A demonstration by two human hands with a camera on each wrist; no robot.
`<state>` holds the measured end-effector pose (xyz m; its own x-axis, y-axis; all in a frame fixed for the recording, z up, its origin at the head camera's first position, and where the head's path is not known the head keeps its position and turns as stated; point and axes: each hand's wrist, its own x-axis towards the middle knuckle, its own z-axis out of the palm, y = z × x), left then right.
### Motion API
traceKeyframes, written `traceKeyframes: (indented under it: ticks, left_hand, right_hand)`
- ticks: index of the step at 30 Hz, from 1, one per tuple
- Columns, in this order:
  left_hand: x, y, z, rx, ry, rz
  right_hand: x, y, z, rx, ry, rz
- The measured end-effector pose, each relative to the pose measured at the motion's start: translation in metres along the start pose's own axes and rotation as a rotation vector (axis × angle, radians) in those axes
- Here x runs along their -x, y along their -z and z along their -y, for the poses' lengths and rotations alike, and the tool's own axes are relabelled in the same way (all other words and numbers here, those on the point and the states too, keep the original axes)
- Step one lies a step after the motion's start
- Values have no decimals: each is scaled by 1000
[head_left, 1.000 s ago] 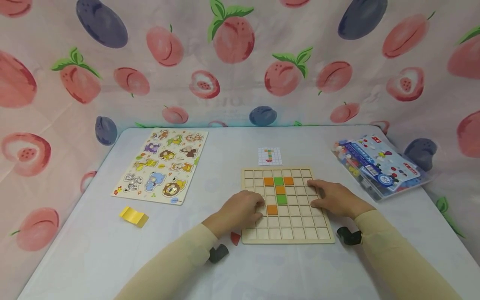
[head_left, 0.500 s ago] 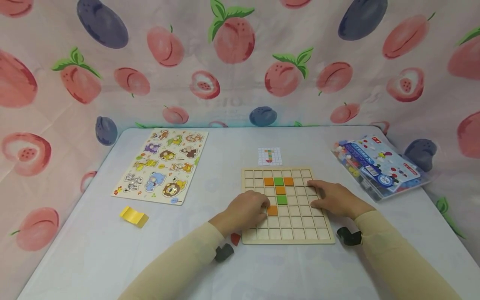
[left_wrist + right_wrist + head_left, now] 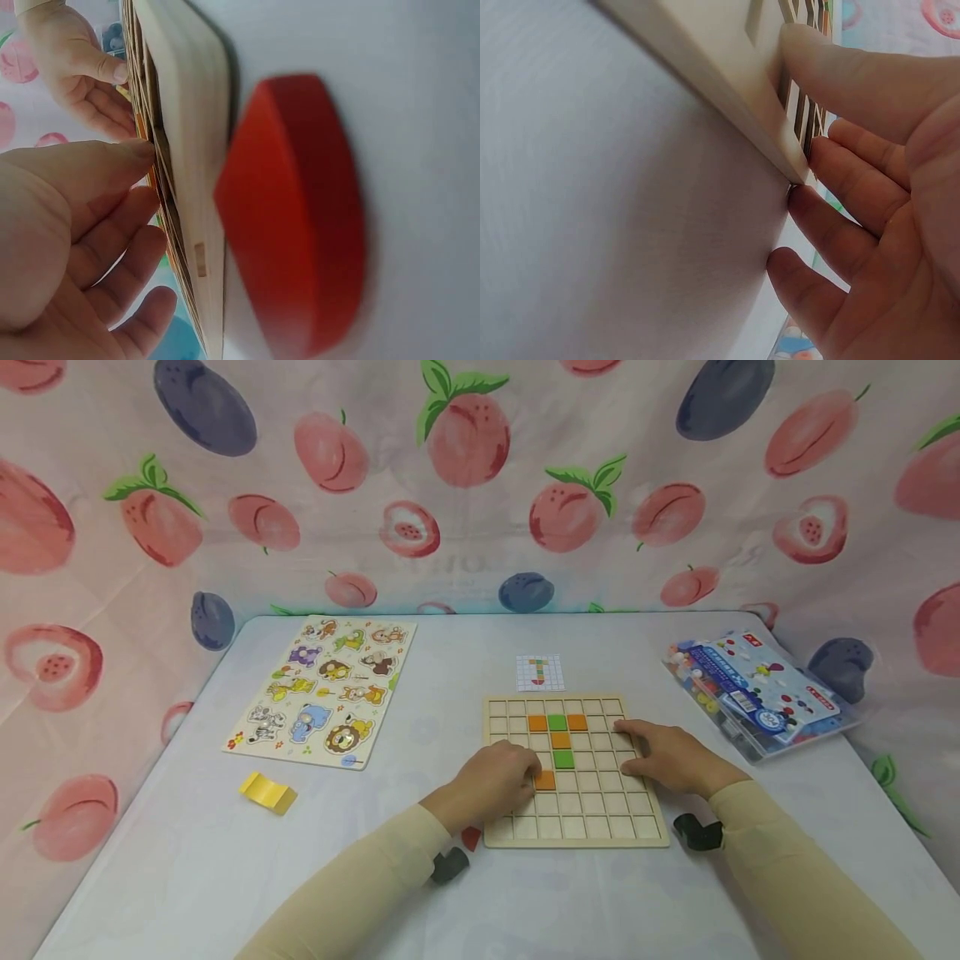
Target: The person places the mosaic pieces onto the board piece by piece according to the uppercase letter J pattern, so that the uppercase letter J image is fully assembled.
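Observation:
A pale wooden grid board (image 3: 585, 828) lies flat before me, with several orange and green square tiles in its cells. The fingertips of my left hand (image 3: 491, 781) are over its left side, at the left edge of the lowest orange tile (image 3: 546, 780). In the left wrist view the thumb and loosely bent fingers stand apart; whether they touch the tile is hidden. My right hand (image 3: 671, 760) rests on the right edge, thumb (image 3: 840, 71) on top and some fingers along the side. A red quarter-round piece (image 3: 292, 217) lies beside the board's near left corner.
Behind the board lies a small pattern card (image 3: 540, 673). An animal puzzle board (image 3: 318, 693) and a yellow curved block (image 3: 267, 793) are at left. At the right is a clear box of colourful beads with a blue label (image 3: 761, 689). A printed fruit cloth hangs behind.
My left hand has moved slightly right, up to the lowest orange tile, and now covers its left edge. My right hand and the board have stayed in place.

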<state>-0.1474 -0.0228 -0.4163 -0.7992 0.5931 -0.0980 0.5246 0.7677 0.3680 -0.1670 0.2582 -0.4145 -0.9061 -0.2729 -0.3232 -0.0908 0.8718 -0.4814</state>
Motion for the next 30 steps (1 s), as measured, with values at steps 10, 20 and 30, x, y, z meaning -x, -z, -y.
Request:
traceKeyframes:
  ticks: [10,20,30]
  left_hand:
    - [-2,2,2,5,-1,0]
    - [-5,1,2,16,16,14]
    - [-7,0,0,13,30,12]
  right_hand:
    - [0,0,1,-3,-6,3]
    - [0,2,3,-7,-7,13]
    - [0,2,3,-12,-20,16]
